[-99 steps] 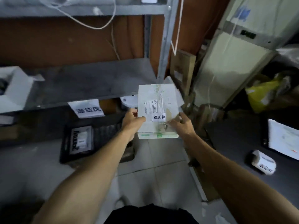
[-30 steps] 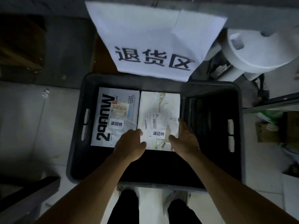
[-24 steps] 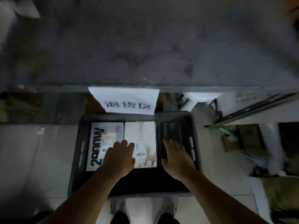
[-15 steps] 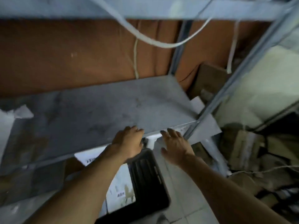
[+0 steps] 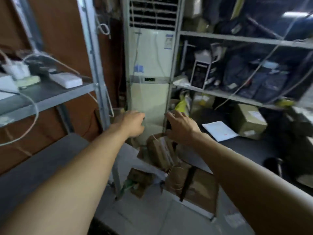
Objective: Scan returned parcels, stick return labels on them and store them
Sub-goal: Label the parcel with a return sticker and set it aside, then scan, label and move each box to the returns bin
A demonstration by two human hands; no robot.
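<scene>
Head view: left hand (image 5: 133, 123) and right hand (image 5: 182, 127) reach forward side by side, fingers loosely curled, holding nothing.

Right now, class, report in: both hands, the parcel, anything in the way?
Left hand empty, fingers loosely curled. Right hand open, empty. No returned parcel held. Ahead: brown cardboard boxes on the floor, before the white air conditioner.

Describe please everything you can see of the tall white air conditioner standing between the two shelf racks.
The air conditioner is a tall, upright floor-standing cabinet, white above and cream below, seemingly plastic. A dark louvred grille fills its top; a small dark display strip crosses its middle, with blue stickers above. Thin cords hang down its front. Brown parcels lean near its foot.
</scene>
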